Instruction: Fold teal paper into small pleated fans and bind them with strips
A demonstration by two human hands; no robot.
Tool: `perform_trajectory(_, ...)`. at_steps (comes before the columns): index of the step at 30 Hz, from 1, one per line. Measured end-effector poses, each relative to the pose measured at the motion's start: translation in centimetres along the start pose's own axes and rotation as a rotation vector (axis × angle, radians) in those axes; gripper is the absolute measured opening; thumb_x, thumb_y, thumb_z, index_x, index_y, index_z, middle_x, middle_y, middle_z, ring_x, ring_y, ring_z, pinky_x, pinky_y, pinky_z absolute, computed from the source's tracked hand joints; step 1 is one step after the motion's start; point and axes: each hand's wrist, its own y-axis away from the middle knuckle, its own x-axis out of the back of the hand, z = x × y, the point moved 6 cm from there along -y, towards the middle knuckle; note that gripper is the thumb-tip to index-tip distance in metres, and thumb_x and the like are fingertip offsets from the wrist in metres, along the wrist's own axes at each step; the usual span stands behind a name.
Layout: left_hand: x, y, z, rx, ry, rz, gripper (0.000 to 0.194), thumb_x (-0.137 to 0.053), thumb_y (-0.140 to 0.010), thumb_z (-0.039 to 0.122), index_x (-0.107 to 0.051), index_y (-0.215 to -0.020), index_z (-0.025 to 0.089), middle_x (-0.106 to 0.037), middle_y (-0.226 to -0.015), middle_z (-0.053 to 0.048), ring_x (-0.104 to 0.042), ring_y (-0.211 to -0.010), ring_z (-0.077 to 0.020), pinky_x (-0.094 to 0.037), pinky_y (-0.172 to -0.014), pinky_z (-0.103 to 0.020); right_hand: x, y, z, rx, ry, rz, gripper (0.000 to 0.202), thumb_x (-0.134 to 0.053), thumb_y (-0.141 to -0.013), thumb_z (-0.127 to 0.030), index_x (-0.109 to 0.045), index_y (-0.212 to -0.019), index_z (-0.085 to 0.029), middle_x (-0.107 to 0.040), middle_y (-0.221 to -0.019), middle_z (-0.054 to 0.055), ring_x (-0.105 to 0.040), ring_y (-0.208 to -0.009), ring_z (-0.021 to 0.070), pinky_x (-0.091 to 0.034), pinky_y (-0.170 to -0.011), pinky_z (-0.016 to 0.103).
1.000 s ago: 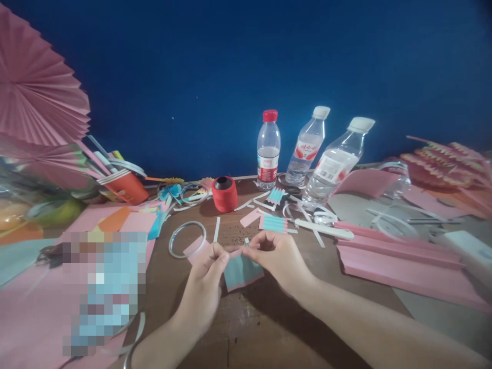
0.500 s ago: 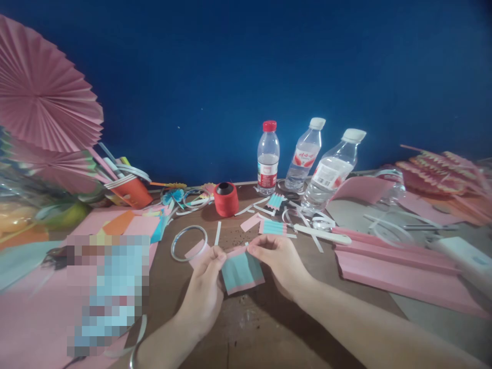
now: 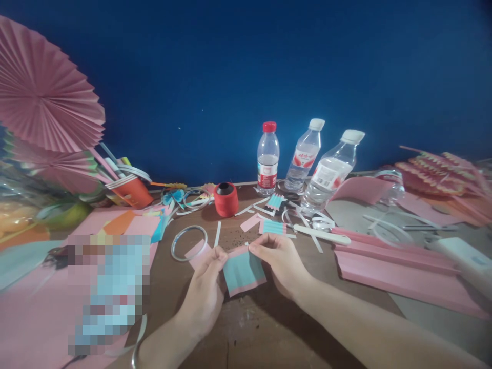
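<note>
A small piece of paper (image 3: pixel 245 272), light blue with pink edges, is held up over the brown table (image 3: pixel 246 333). My left hand (image 3: pixel 207 282) pinches its upper left corner, and my right hand (image 3: pixel 279 261) pinches its top edge near the right corner. Just beyond my hands lie a folded blue and pink paper (image 3: pixel 273 226) and a plain pink strip. A roll of tape (image 3: pixel 171 245) rests on a pink paper square to the left of my left hand.
Behind stand a red thread spool (image 3: pixel 226 200) and three bottles, one red-capped (image 3: pixel 268 161). A white-handled knife (image 3: pixel 323 234) and pleated pink paper (image 3: pixel 400 277) lie right. Pink paper fans (image 3: pixel 42 97) and an orange cup (image 3: pixel 134 191) are left.
The paper has tilted slightly, with its lower edge shifted a little to the right. Both hands keep their pinch on it and have hardly moved.
</note>
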Motion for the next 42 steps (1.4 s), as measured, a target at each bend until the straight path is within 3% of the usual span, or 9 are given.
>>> perform_trajectory(10,-0.4,0.3,0.3,-0.05,-0.077,-0.018,0.016,-0.05,-0.081,0.03,-0.049,-0.068,0.022,-0.064,-0.083,-0.004,-0.061,-0.081,-0.0218,-0.049,-0.067,-0.032,-0.4,0.5,-0.4,0.089,-0.11,-0.068,0.015,-0.069,-0.063,-0.02,-0.056,-0.069,-0.018,-0.058,-0.062,-0.003,-0.051,-0.061,0.0098,-0.038,-0.06,0.023)
perform_trajectory(14,-0.6,0.3,0.5,-0.057,-0.076,-0.024,0.014,-0.05,-0.081,0.03,-0.05,-0.069,0.022,-0.064,-0.08,-0.003,-0.061,-0.083,-0.0221,-0.049,-0.069,-0.033,-0.7,0.5,-0.9,0.112,-0.222,-0.133,0.043,-0.071,-0.064,-0.016,-0.048,-0.099,-0.025,-0.061,-0.065,-0.006,-0.054,-0.063,0.0094,-0.039,-0.064,0.023)
perform_trajectory(16,-0.6,0.3,0.5,-0.059,-0.072,-0.017,0.014,-0.049,-0.081,0.031,-0.049,-0.07,0.022,-0.065,-0.083,-0.004,-0.061,-0.082,-0.0218,-0.049,-0.069,-0.033,-0.7,0.6,-1.2,0.132,-0.224,-0.142,0.048,-0.07,-0.064,-0.016,-0.046,-0.104,-0.026,-0.061,-0.067,-0.006,-0.054,-0.065,0.0091,-0.039,-0.065,0.022)
perform_trajectory(22,-0.2,0.2,0.2,-0.02,-0.082,0.032,0.017,-0.052,-0.079,0.029,-0.043,-0.066,0.022,-0.064,-0.076,0.0,-0.06,-0.071,-0.0188,-0.047,-0.06,-0.03,-0.5,0.5,-0.9,0.112,-0.232,-0.104,0.032,-0.066,-0.064,-0.013,-0.055,-0.093,-0.021,-0.057,-0.057,-0.006,-0.049,-0.057,0.0087,-0.038,-0.058,0.021)
perform_trajectory(25,0.6,0.1,0.4,-0.038,-0.14,0.099,0.021,-0.052,-0.079,0.031,-0.041,-0.065,0.021,-0.058,-0.067,0.003,-0.054,-0.059,-0.0142,-0.044,-0.055,-0.025,0.0,0.0,-0.4,0.038,-0.275,-0.058,0.026,-0.061,-0.068,-0.021,-0.055,-0.094,-0.02,-0.054,-0.054,-0.005,-0.048,-0.05,0.0099,-0.037,-0.051,0.022)
perform_trajectory(28,1.3,-0.1,0.8,-0.095,-0.173,0.149,0.022,-0.052,-0.08,0.032,-0.041,-0.065,0.021,-0.051,-0.059,0.006,-0.048,-0.053,-0.011,-0.04,-0.053,-0.022,0.5,-0.7,-0.3,0.016,-0.268,-0.017,0.025,-0.058,-0.072,-0.033,-0.055,-0.092,-0.019,-0.058,-0.061,-0.002,-0.053,-0.058,0.0135,-0.04,-0.054,0.025)
perform_trajectory(33,1.7,-0.4,0.4,-0.073,-0.325,0.107,0.023,-0.055,-0.078,0.033,-0.043,-0.064,0.02,-0.049,-0.057,0.005,-0.047,-0.055,-0.0114,-0.039,-0.054,-0.022,-0.7,-0.5,-0.3,0.072,0.162,-0.186,0.021,-0.064,-0.067,-0.037,-0.06,-0.067,-0.016,-0.058,-0.062,-0.001,-0.05,-0.058,0.0122,-0.038,-0.056,0.024)
perform_trajectory(38,1.8,-0.2,0.8,-0.112,-0.343,0.159,0.026,-0.057,-0.077,0.035,-0.043,-0.062,0.018,-0.047,-0.054,0.006,-0.048,-0.054,-0.0099,-0.038,-0.053,-0.02,-0.4,-0.4,-0.4,0.141,0.342,-0.158,0.02,-0.064,-0.068,-0.031,-0.056,-0.057,-0.016,-0.052,-0.053,-0.004,-0.044,-0.053,0.0102,-0.033,-0.051,0.023)
perform_trajectory(42,0.8,-0.2,1.3,-0.097,-0.224,0.097,0.019,-0.055,-0.078,0.035,-0.045,-0.082,0.02,-0.056,-0.071,0.003,-0.053,-0.058,-0.0112,-0.043,-0.052,-0.022,0.7,-0.9,-0.5,0.158,0.291,-0.034,0.021,-0.064,-0.068,-0.033,-0.057,-0.058,-0.016,-0.053,-0.055,-0.003,-0.045,-0.055,0.0113,-0.034,-0.054,0.025)
